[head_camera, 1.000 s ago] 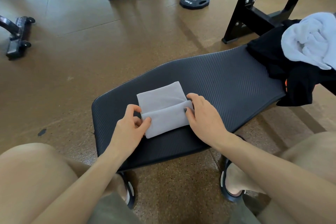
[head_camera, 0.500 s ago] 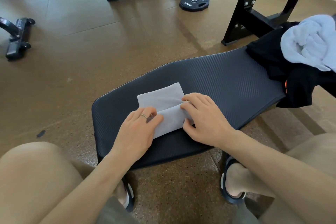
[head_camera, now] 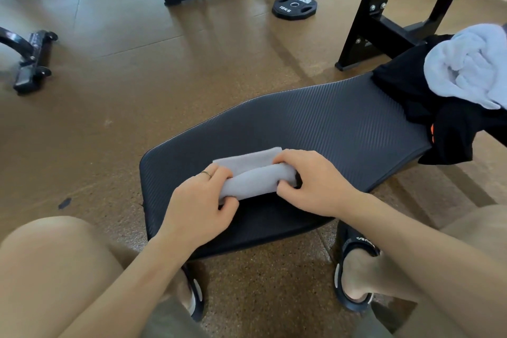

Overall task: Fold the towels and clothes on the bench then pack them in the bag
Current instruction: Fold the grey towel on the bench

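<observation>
A small grey towel (head_camera: 253,175) is held at the near end of the desk (head_camera: 329,129), the black ribbed pad taken here as the landmark. The towel's near part is rolled or folded over into a thick band, while a flat layer of it lies behind, toward the pad's far edge. The left hand (head_camera: 203,200) is curled round the left end of the band, fingers over the top and thumb beneath; a ring is seen on one finger. The right hand (head_camera: 312,178) is curled round the right end in the same way, so both hands are closed on the cloth. At the pad's right end a heap of black clothes (head_camera: 428,107) is draped over the edge, with a crumpled white towel (head_camera: 472,68) resting on top of it. On the floor beyond the pad's far side a black weight plate (head_camera: 295,6) marked 10KG lies flat. Below the pad's near edge two feet in black slides (head_camera: 354,250) are seen.
</observation>
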`<state>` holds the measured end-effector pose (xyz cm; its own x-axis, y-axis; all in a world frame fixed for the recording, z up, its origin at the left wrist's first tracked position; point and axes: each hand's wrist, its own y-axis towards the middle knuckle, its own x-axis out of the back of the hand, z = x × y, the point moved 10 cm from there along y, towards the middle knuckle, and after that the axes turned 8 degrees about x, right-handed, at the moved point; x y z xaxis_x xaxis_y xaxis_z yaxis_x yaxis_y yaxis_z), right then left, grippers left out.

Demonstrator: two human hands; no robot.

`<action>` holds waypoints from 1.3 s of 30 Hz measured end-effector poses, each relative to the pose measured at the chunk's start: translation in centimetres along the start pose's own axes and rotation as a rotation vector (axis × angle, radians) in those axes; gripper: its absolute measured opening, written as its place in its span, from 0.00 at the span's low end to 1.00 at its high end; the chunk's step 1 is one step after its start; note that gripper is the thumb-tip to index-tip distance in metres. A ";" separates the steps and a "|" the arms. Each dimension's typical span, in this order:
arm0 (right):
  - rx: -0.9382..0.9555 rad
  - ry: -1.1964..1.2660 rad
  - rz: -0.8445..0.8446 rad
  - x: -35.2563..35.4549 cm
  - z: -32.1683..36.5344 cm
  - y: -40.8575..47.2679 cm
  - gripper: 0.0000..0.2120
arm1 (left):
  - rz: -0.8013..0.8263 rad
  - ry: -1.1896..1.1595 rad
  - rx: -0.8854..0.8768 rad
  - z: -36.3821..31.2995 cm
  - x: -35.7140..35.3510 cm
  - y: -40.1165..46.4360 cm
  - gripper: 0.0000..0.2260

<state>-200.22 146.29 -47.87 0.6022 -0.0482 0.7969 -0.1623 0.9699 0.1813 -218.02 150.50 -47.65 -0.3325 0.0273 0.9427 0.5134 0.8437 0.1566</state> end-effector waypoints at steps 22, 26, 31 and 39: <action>-0.425 0.225 -0.048 -2.3 -3.5 0.1 0.19 | 0.756 0.137 0.221 -0.5 -6.6 5.4 0.10; -0.568 0.391 -0.110 -1.8 -4.0 -2.0 0.28 | 0.784 0.094 0.239 -2.1 -6.6 4.4 0.04; -0.788 0.660 -0.226 0.7 -4.3 -6.1 0.40 | 0.812 -0.406 0.298 -7.8 -4.0 2.2 0.11; -0.636 0.976 -0.683 16.5 2.4 -18.2 0.16 | 0.970 -1.003 -0.011 -27.5 1.7 -0.2 0.24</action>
<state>-189.19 127.23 -36.64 0.7650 -0.6319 -0.1242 0.6180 0.7746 -0.1345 -196.94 135.66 -37.96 -0.2607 0.9632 0.0653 0.8673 0.2633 -0.4224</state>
